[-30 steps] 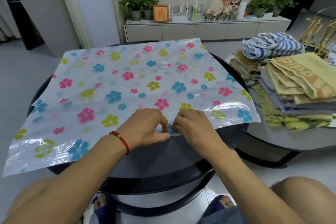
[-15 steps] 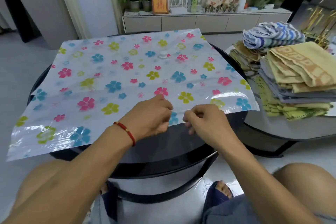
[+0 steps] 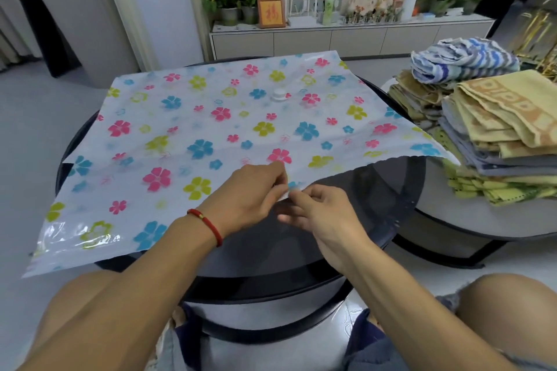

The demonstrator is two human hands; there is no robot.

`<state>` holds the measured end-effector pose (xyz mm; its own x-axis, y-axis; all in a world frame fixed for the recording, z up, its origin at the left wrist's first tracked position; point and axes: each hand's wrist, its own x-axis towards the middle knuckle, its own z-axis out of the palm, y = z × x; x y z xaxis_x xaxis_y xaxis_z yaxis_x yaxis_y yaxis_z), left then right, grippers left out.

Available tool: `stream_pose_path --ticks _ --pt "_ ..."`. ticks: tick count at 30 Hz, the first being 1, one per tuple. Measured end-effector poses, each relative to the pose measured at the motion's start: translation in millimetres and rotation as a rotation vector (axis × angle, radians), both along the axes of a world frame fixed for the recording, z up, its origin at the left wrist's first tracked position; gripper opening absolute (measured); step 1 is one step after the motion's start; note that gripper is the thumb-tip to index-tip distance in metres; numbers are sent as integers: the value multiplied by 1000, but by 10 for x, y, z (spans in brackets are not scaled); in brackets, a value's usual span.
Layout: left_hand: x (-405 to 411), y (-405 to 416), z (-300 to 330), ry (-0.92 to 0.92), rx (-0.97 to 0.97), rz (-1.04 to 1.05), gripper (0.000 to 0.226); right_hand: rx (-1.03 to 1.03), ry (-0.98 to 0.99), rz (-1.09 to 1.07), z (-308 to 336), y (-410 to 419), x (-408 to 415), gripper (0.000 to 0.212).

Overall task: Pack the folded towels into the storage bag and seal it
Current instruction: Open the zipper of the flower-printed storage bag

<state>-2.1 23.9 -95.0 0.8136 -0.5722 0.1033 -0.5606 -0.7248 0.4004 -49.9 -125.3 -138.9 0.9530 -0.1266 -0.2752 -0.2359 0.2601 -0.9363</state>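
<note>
A flat storage bag (image 3: 211, 129) printed with pink, blue and yellow flowers lies spread over a round dark table (image 3: 376, 190). A white valve cap (image 3: 278, 94) sits on the bag's far half. My left hand (image 3: 250, 193), with a red cord at the wrist, pinches the bag's near edge at its middle. My right hand (image 3: 319, 214) pinches the same edge right beside it, and the edge to the right is lifted off the table. Folded towels (image 3: 494, 129) are stacked on a second table at the right, a blue striped towel (image 3: 464, 59) on top at the back.
The towel stack rests on a lighter round table (image 3: 452, 220) touching the dark one. A low white cabinet (image 3: 346, 39) with plants and frames stands along the far wall. My knees are below the table's near edge.
Both hands have pulled the bag's near edge up and toward me. The right part of that edge now hangs clear of the table.
</note>
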Motion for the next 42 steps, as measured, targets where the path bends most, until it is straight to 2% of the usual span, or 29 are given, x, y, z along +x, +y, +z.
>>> stream_pose_path --ticks 2,5,8,15,20,22,25,27,29,32,36,42 --pt "-7 -23 23 5 13 -3 9 -18 2 -22 5 4 33 24" --pt "-8 -49 74 -34 88 3 25 -121 -18 -24 7 25 65 18" --pt "-23 -90 89 -132 127 10 24 -284 -6 -89 -5 60 65 30" --pt "-39 -92 68 -163 -34 53 18 -536 16 -174 2 128 2 29" --pt "154 106 159 -315 -328 235 17 -658 -11 -49 83 134 -128 27" --pt "167 168 146 -285 -324 175 15 -826 -126 -73 82 148 -188 25" --pt "104 181 67 -265 -314 106 17 -1245 -561 -170 131 159 -272 7" --pt "79 180 59 -269 -289 48 24 -1430 -756 -111 149 93 -260 24" --pt "72 172 63 -302 -242 -35 34 -1561 -729 -18 161 -26 -200 42" --pt "86 139 33 -362 -190 -76 40 -1691 -619 -5 133 -125 -171 51" --pt "108 53 7 -416 -123 -13 47 -1770 -564 1 -33 6 -324 38" --pt "324 66 145 -327 -125 146 49 -1606 -503 160 -78 67 -493 34"
